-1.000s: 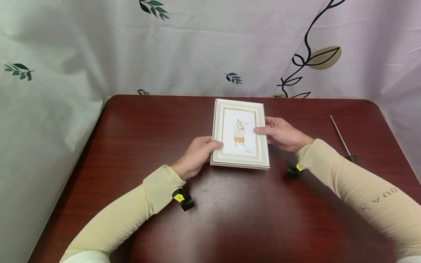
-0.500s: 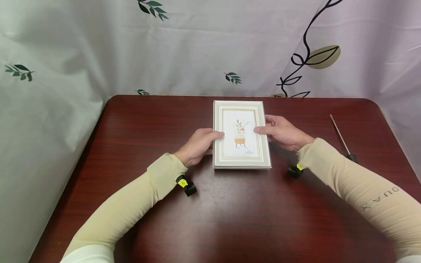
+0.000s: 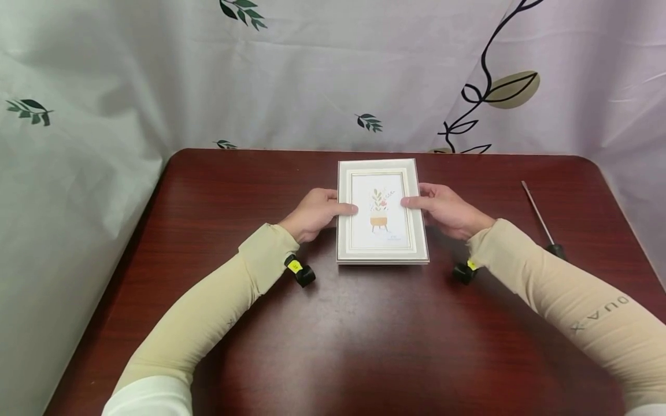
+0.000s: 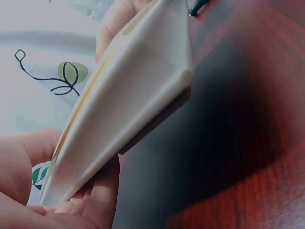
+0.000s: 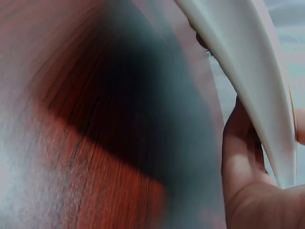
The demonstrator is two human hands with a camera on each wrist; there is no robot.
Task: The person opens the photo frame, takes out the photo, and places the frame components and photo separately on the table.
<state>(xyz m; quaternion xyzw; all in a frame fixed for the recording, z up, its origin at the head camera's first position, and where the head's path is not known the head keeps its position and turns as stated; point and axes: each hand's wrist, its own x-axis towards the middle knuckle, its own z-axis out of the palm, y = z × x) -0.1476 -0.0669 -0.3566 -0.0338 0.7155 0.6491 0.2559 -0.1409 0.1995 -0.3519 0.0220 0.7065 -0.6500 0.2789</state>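
A white picture frame (image 3: 379, 254) holds a print of a plant in an orange pot on legs. My left hand (image 3: 316, 211) grips its left side, thumb on the front and fingers behind. On the opposite side my right hand (image 3: 446, 210) holds it the same way, thumb over the print's edge. Both wrist views show the picture frame (image 4: 119, 100) raised above the table, with a shadow below it. Fingers of the right hand (image 5: 240, 152) lie under its back in the right wrist view. The back of the frame is mostly hidden.
A screwdriver (image 3: 539, 216) with a dark handle lies on the right of the dark red wooden table (image 3: 343, 346), partly behind the right forearm. A pale curtain (image 3: 312, 75) with leaf prints hangs behind the table's far edge.
My left hand has slid up along the frame's left side, away from its lower corner. The frame has turned slightly and sits more squarely. My right hand has hardly moved.
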